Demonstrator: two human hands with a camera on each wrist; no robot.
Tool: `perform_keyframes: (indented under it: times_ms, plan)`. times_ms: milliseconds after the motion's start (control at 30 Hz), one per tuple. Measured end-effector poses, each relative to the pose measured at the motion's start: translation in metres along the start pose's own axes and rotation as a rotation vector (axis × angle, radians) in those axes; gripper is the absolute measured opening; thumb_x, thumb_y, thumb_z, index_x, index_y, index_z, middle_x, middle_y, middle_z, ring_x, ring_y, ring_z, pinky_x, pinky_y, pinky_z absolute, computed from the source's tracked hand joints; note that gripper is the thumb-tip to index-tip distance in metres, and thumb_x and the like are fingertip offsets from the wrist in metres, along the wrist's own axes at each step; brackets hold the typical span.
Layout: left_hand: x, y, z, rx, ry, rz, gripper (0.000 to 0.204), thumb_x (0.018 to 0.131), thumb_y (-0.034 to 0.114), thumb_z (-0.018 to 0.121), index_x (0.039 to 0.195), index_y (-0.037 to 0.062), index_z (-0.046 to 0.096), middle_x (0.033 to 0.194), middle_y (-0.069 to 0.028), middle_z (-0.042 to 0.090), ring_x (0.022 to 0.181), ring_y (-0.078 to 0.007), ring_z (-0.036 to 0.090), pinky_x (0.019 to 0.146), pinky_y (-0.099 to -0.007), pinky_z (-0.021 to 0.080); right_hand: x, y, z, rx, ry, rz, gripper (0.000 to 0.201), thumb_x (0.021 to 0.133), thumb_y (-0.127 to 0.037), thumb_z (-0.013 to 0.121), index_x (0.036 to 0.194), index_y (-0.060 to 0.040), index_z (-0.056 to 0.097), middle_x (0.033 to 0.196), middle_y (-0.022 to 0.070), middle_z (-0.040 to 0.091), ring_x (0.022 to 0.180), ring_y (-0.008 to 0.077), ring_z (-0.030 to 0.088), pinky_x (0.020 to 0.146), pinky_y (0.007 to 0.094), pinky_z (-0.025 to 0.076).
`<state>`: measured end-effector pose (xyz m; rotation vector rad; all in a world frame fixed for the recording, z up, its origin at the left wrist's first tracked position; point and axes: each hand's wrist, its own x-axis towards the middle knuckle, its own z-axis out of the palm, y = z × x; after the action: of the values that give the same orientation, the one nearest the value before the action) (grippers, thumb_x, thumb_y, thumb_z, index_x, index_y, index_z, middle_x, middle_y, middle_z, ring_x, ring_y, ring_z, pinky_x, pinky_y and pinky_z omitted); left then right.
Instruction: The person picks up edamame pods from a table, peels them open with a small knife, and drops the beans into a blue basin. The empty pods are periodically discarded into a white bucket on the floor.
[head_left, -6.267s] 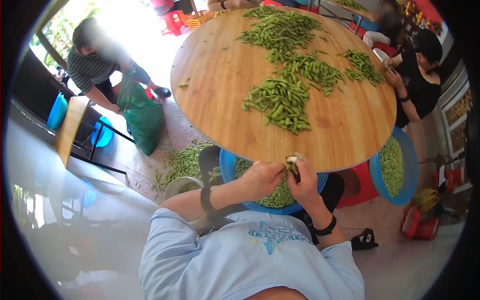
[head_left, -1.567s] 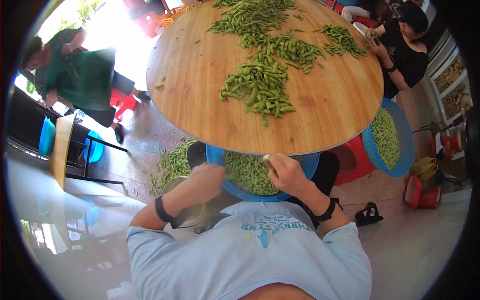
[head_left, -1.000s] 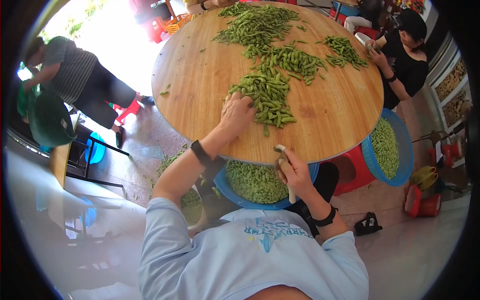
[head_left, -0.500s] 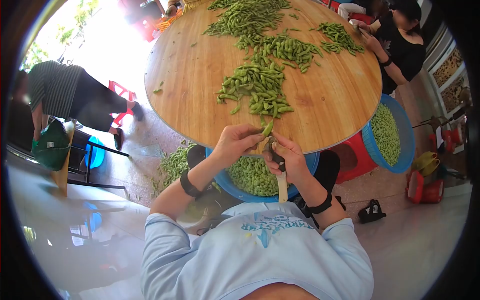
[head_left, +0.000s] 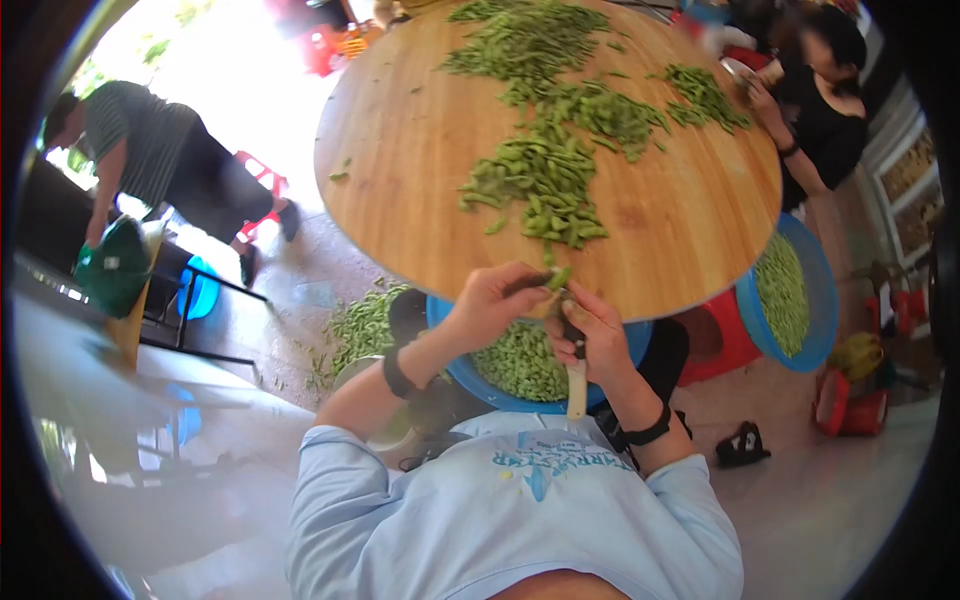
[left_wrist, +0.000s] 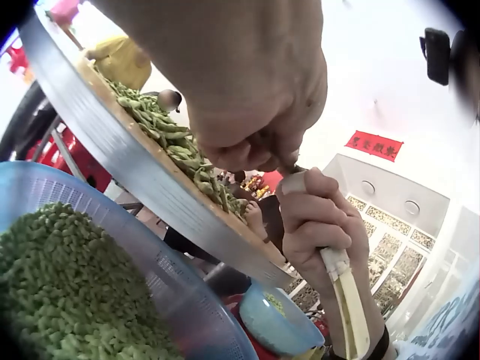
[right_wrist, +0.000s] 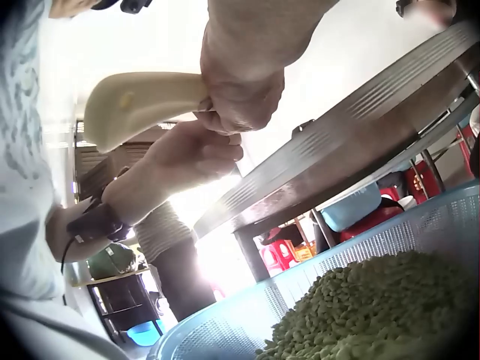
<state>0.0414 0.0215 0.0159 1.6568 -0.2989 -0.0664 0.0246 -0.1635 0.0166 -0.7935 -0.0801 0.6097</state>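
My left hand [head_left: 495, 305] pinches a green soybean pod [head_left: 562, 276] between thumb and fingers at the table's near edge. Right beside it, my right hand [head_left: 600, 340] grips a tool by its upper part, its curved cream handle [head_left: 577, 392] sticking out toward my body. In the left wrist view the handle [left_wrist: 350, 315] shows a long groove; the tool's working end is hidden by the fingers. Both hands meet above a blue basket [right_wrist: 225, 322] of shelled green beans [head_left: 520, 365]. A pile of pods [head_left: 545, 190] lies on the round wooden table [head_left: 400, 210].
A second blue basin [head_left: 825, 320] of beans stands at the right, by a red stool [head_left: 715, 340]. Pods [head_left: 365, 330] are scattered on the floor at left, near a pale bucket [head_left: 395, 430]. One person [head_left: 825, 120] sits at right; another [head_left: 160, 150] bends at left.
The left hand reached to the pod pile, then came back to the right hand with a pod. Over the last half second both hands have stayed together. The person at left carried a green sack leftward.
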Motion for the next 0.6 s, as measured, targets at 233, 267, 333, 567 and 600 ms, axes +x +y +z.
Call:
perform_keyframes:
  times_ms: [233, 267, 333, 567, 600]
  plan:
    - [-0.006, 0.004, -0.006, 0.203, -0.021, 0.231, 0.018, 0.084, 0.013, 0.066, 0.095, -0.0006, 0.063, 0.077, -0.0102, 0.065, 0.065, -0.0145, 0.061, 0.059, -0.0276, 0.048, 0.001, 0.005, -0.002, -0.123, 0.05, -0.045, 0.022, 0.094, -0.02, 0.047, 0.112, -0.0076, 0.052, 0.066, 0.0015, 0.042, 0.045, 0.0084, 0.039, 0.034, 0.0195, 0.031]
    - [-0.005, 0.001, -0.003, 0.233, 0.025, 0.243, 0.018, 0.084, 0.013, 0.066, 0.095, -0.0006, 0.063, 0.077, -0.0102, 0.065, 0.065, -0.0145, 0.061, 0.059, -0.0276, 0.048, 0.001, 0.005, -0.002, -0.096, 0.054, -0.046, 0.022, 0.095, -0.02, 0.047, 0.112, -0.0076, 0.052, 0.065, 0.0012, 0.041, 0.044, 0.0084, 0.039, 0.033, 0.0195, 0.031]
    - [-0.003, -0.006, -0.001, -0.274, -0.111, 0.027, 0.015, 0.087, 0.013, 0.063, 0.095, 0.0003, 0.062, 0.073, -0.0026, 0.061, 0.057, -0.011, 0.056, 0.05, -0.0246, 0.043, 0.0, 0.001, 0.002, -0.036, 0.008, -0.02, 0.022, 0.094, -0.02, 0.047, 0.112, -0.008, 0.052, 0.066, 0.0012, 0.042, 0.044, 0.0088, 0.038, 0.034, 0.0197, 0.031]
    - [-0.005, -0.011, 0.002, -0.829, -0.294, -0.347, 0.013, 0.088, 0.014, 0.062, 0.093, 0.002, 0.06, 0.069, -0.0019, 0.057, 0.051, -0.0086, 0.05, 0.044, -0.0231, 0.038, -0.001, 0.006, -0.01, 0.231, -0.075, 0.096, 0.026, 0.092, -0.024, 0.053, 0.113, -0.0096, 0.053, 0.067, 0.0004, 0.043, 0.045, 0.0076, 0.036, 0.034, 0.0195, 0.029]
    - [-0.003, -0.014, 0.0, -0.83, -0.294, -0.341, 0.013, 0.088, 0.014, 0.062, 0.093, 0.002, 0.06, 0.069, -0.0019, 0.057, 0.051, -0.0086, 0.05, 0.044, -0.0231, 0.038, -0.003, 0.007, -0.011, 0.19, -0.006, 0.057, 0.025, 0.092, -0.024, 0.053, 0.111, -0.0091, 0.053, 0.068, 0.0006, 0.043, 0.045, 0.0073, 0.037, 0.034, 0.0194, 0.029]
